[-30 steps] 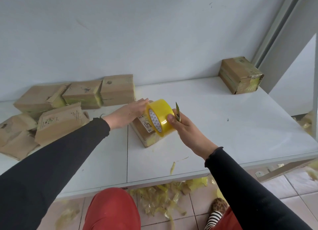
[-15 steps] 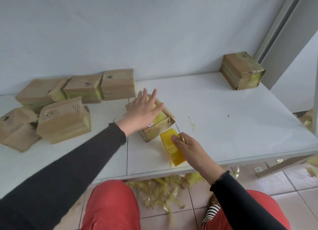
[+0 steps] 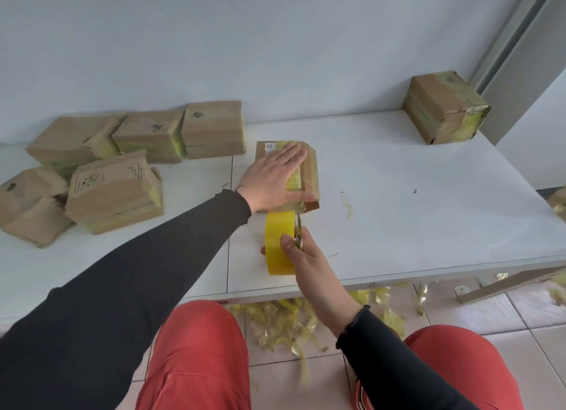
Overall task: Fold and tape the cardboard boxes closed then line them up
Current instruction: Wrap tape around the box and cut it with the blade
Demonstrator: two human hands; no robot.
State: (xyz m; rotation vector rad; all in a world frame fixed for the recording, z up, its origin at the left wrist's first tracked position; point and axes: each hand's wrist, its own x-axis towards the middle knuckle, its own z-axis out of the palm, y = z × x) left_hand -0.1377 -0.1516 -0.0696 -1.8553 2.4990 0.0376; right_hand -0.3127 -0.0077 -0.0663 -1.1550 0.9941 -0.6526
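One box (image 3: 445,106) stands taped at the far right of the table (image 3: 398,210), while the left hand (image 3: 272,176) presses flat the middle box (image 3: 309,176), the right hand (image 3: 301,256) grips the tape roll (image 3: 277,250), and the untidy pile (image 3: 122,164) at the left seems to wait.

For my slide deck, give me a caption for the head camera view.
Left hand flat on a cardboard box while right hand pulls the yellow tape roll toward the table edge.

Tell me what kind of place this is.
Probably a makeshift packing station: a plain white table against a bare wall, a pile of taped cardboard boxes at its left, and yellow tape scraps littering the tiled floor.
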